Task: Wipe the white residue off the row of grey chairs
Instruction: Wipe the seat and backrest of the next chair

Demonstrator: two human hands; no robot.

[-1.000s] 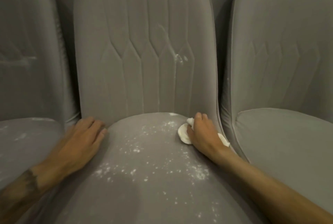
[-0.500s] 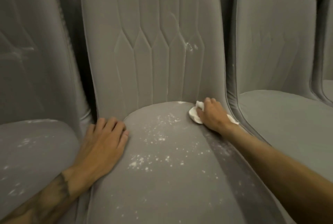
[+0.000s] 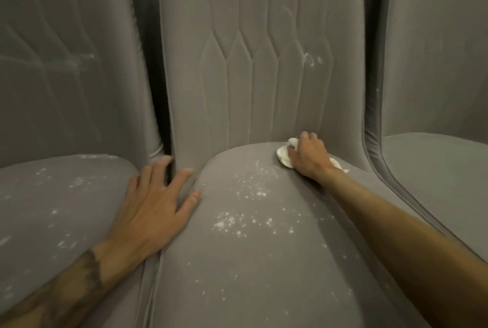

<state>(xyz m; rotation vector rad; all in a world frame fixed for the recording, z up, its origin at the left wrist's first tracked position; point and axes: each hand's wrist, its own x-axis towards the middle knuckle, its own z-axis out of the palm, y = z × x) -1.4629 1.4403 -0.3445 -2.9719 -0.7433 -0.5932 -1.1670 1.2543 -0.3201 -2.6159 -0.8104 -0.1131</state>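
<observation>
Small crumpled white wipe [image 3: 282, 154] is mostly hidden under right hand [image 3: 309, 158]; only its left edge and a scrap by the wrist show. Chair tops are cut off. Right hand's fingers curl over the wipe, pressing it on the middle grey upholstered chair [image 3: 264, 269], back-right of the seat at the backrest crease. Left hand [image 3: 155, 207] lies flat, fingers spread, holding nothing, across the gap to the left grey chair [image 3: 52, 201]. White powdery residue [image 3: 247, 207] speckles mid-seat.

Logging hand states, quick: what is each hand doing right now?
Left hand: open, fingers spread flat across the gap between the two seats.
Right hand: grips a white cloth against the middle chair's seat.
</observation>
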